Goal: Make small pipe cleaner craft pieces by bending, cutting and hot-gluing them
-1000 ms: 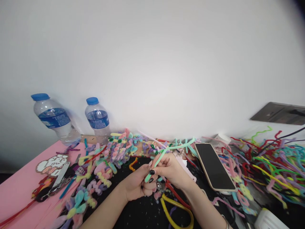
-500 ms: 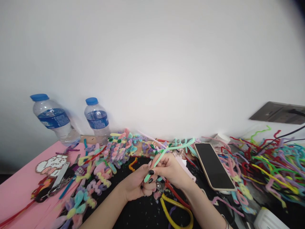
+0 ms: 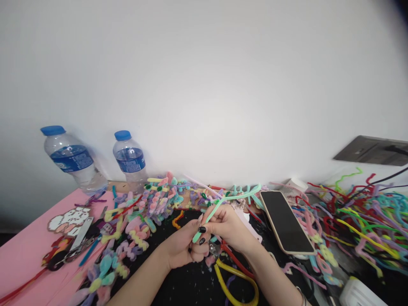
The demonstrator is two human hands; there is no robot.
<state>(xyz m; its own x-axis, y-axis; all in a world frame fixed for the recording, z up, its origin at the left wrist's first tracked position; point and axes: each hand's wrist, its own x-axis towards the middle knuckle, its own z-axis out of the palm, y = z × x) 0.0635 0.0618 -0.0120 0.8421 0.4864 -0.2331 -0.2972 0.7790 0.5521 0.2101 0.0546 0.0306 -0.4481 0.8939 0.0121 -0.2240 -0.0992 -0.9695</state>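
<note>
My left hand (image 3: 182,243) and my right hand (image 3: 230,228) meet low in the middle of the head view, above the black mat. Between their fingertips runs a mint-green pipe cleaner (image 3: 237,197), its lower end poking out below my right thumb and its far part looped at the right. A thin pale pink pipe cleaner (image 3: 204,185) crosses it and slants up to the left. My right fingers pinch the green stem from the right; my left fingers are curled closed against it. The contact point inside the fingers is partly hidden.
Finished-looking fuzzy pieces (image 3: 159,199) line the wall side. A phone (image 3: 288,223) lies right of my hands, with loose pipe cleaners (image 3: 366,229) beyond. Two water bottles (image 3: 130,159) stand left, behind scissors (image 3: 82,233) on pink sheet (image 3: 28,255). A yellow loop (image 3: 237,301) lies below.
</note>
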